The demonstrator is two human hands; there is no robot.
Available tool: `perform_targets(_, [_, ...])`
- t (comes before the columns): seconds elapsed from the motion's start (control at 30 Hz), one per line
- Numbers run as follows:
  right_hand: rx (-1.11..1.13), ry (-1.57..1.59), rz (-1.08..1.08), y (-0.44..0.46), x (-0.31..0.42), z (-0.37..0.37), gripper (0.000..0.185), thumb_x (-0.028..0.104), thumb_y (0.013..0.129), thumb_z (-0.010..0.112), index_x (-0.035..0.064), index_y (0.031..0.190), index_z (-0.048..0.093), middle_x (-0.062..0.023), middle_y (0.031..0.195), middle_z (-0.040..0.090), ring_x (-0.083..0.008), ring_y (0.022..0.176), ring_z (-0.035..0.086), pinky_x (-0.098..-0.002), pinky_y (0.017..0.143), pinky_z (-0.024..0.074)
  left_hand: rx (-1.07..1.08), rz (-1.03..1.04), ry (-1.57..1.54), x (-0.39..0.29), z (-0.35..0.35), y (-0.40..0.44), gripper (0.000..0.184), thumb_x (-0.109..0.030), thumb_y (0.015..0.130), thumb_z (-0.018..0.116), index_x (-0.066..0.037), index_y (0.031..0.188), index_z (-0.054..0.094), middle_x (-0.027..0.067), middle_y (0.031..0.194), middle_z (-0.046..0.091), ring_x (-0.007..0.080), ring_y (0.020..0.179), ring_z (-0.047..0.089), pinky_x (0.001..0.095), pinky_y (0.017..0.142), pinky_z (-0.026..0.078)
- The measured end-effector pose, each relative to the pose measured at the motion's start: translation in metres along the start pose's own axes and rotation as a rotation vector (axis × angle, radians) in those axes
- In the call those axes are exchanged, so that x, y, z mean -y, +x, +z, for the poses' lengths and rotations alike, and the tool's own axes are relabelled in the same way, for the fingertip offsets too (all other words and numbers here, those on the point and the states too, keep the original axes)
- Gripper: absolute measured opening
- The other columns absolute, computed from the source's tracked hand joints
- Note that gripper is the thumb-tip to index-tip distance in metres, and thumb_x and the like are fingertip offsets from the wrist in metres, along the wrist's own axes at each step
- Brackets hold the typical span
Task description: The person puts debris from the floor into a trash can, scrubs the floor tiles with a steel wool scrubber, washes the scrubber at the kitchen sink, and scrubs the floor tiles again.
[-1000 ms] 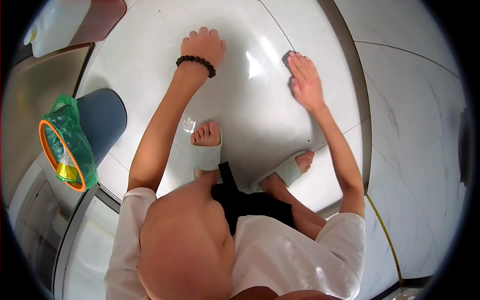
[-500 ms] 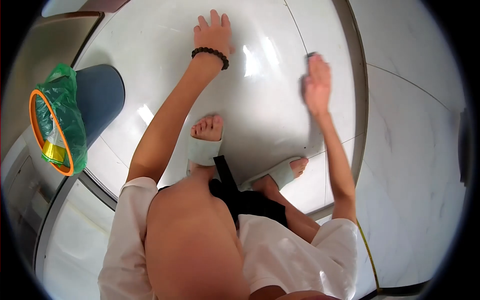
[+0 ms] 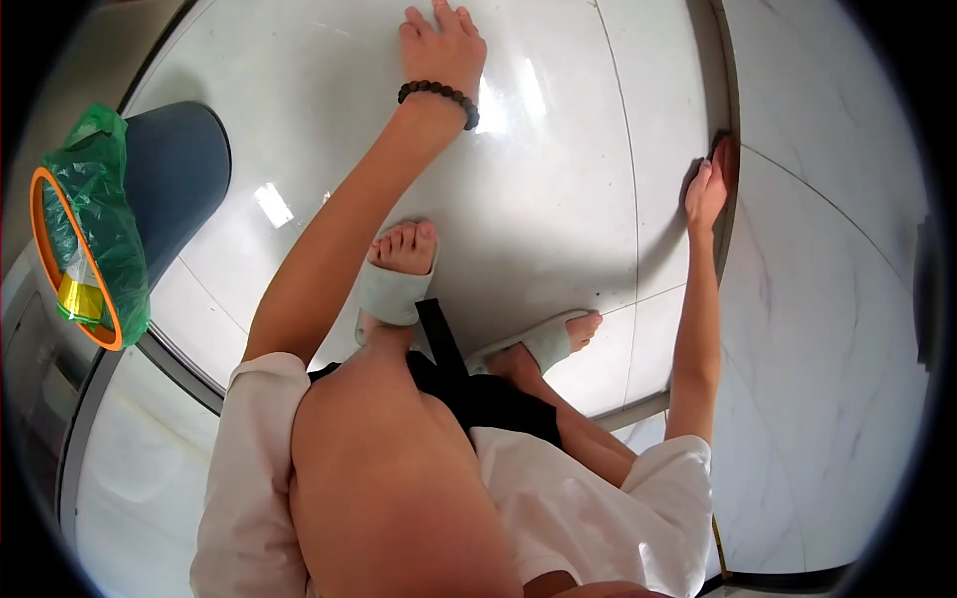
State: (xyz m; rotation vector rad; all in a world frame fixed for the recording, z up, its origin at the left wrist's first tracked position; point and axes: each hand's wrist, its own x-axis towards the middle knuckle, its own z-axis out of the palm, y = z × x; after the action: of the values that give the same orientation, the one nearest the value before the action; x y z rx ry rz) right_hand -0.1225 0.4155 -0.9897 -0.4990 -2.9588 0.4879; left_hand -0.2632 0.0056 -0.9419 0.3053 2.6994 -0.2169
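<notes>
My left hand (image 3: 446, 48), with a dark beaded bracelet (image 3: 437, 92) on its wrist, rests on the glossy white floor (image 3: 538, 199) with its fingers apart and nothing in it. Far to the right, my right hand (image 3: 708, 191) is turned on its side against the grey-brown skirting (image 3: 731, 60) at the foot of the marbled wall. Its fingers are pressed together and curve around something dark, mostly hidden, that I cannot make out.
A blue-grey bin (image 3: 179, 164) with a green bag (image 3: 108, 189) and orange rim (image 3: 38, 224) stands at the left. My feet, in pale slippers (image 3: 391, 291), are below the hands. A marbled wall (image 3: 797, 329) rises at the right.
My right hand has moved right across the floor to the skirting and turned on its side; the grey scourer seen under it earlier no longer shows clearly. My left hand stays spread on the floor.
</notes>
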Motion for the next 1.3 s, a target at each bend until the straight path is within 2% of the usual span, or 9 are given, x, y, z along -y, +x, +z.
perform_targets(0.13, [-0.035,-0.073,-0.065,-0.031,-0.015,0.000,0.052,0.017,0.097,0.042,-0.0045,0.143,0.049,-0.0235,0.152,0.045,-0.0389,0.142,0.041,-0.0403,0.119,0.0312,-0.291,-0.056,0.080,-0.003,0.053,0.018,0.072,-0.025,0.089,0.073,-0.001,0.150,0.042,0.0217,0.157,0.038,0.0425,0.138,0.043,0.0457,0.112,0.040])
perform_targets(0.2, [-0.007,-0.117,0.030,-0.061,-0.047,-0.011,0.053,0.018,0.096,0.041,-0.0047,0.143,0.050,-0.0246,0.151,0.046,-0.0409,0.141,0.041,-0.0424,0.119,0.0307,-0.080,0.003,0.040,0.001,0.017,0.005,0.073,-0.025,0.089,0.073,-0.001,0.150,0.042,0.0216,0.157,0.039,0.0425,0.137,0.044,0.0457,0.111,0.040])
perform_targets(0.33, [0.006,-0.412,0.026,-0.120,-0.082,-0.039,0.055,0.022,0.094,0.041,-0.0039,0.142,0.052,-0.0241,0.151,0.047,-0.0431,0.139,0.042,-0.0460,0.119,0.0291,-0.134,-0.019,0.066,-0.001,0.027,0.005,0.074,-0.024,0.088,0.074,0.000,0.151,0.041,0.0214,0.157,0.039,0.0424,0.137,0.044,0.0457,0.111,0.040])
perform_targets(0.53, [-0.128,-0.584,0.219,-0.185,-0.120,-0.043,0.050,0.023,0.093,0.044,-0.0005,0.133,0.061,-0.0260,0.136,0.058,-0.0442,0.126,0.050,-0.0506,0.114,0.0320,0.141,0.029,-0.010,0.001,-0.005,0.001,0.067,-0.018,0.093,0.068,0.000,0.151,0.041,0.0222,0.158,0.038,0.0421,0.138,0.044,0.0451,0.111,0.040])
perform_targets(0.6, [-0.104,-0.538,0.275,-0.178,-0.134,-0.036,0.048,0.023,0.092,0.045,-0.0019,0.129,0.063,-0.0267,0.137,0.057,-0.0446,0.127,0.049,-0.0508,0.113,0.0329,-0.105,-0.047,0.135,-0.005,0.034,0.011,0.059,-0.014,0.097,0.060,0.000,0.151,0.041,0.0223,0.158,0.037,0.0422,0.138,0.043,0.0448,0.111,0.040])
perform_targets(0.7, [-0.160,-0.488,0.261,-0.147,-0.119,-0.020,0.044,0.020,0.090,0.046,-0.0030,0.121,0.067,-0.0269,0.133,0.059,-0.0457,0.123,0.051,-0.0518,0.110,0.0362,-0.151,-0.034,0.156,-0.006,0.044,0.012,0.057,-0.013,0.099,0.055,0.001,0.152,0.040,0.0220,0.159,0.037,0.0426,0.139,0.043,0.0451,0.112,0.040])
perform_targets(0.83, [-0.208,-0.295,0.023,-0.058,-0.057,-0.002,0.042,0.023,0.092,0.047,-0.0025,0.118,0.068,-0.0252,0.130,0.059,-0.0450,0.118,0.056,-0.0490,0.104,0.0434,-0.138,-0.009,0.141,-0.004,0.036,0.011,0.057,-0.013,0.099,0.055,0.001,0.152,0.040,0.0224,0.158,0.037,0.0427,0.139,0.043,0.0451,0.111,0.040])
perform_targets(1.03, [-0.138,-0.220,0.084,0.024,0.008,0.020,0.050,0.029,0.094,0.042,0.0039,0.133,0.059,-0.0244,0.136,0.055,-0.0447,0.122,0.053,-0.0487,0.103,0.0448,-0.076,-0.003,0.083,-0.004,0.024,0.010,0.065,-0.017,0.094,0.063,0.003,0.151,0.039,0.0241,0.158,0.036,0.0431,0.140,0.041,0.0459,0.114,0.038])
perform_targets(1.3, [-0.151,-0.317,0.010,-0.034,-0.029,-0.002,0.050,0.026,0.094,0.040,0.0033,0.132,0.063,-0.0212,0.133,0.058,-0.0419,0.120,0.055,-0.0454,0.103,0.0455,0.107,0.028,0.119,-0.003,-0.004,0.001,0.086,-0.035,0.089,0.075,0.002,0.154,0.033,0.0228,0.162,0.030,0.0411,0.144,0.037,0.0448,0.117,0.035])
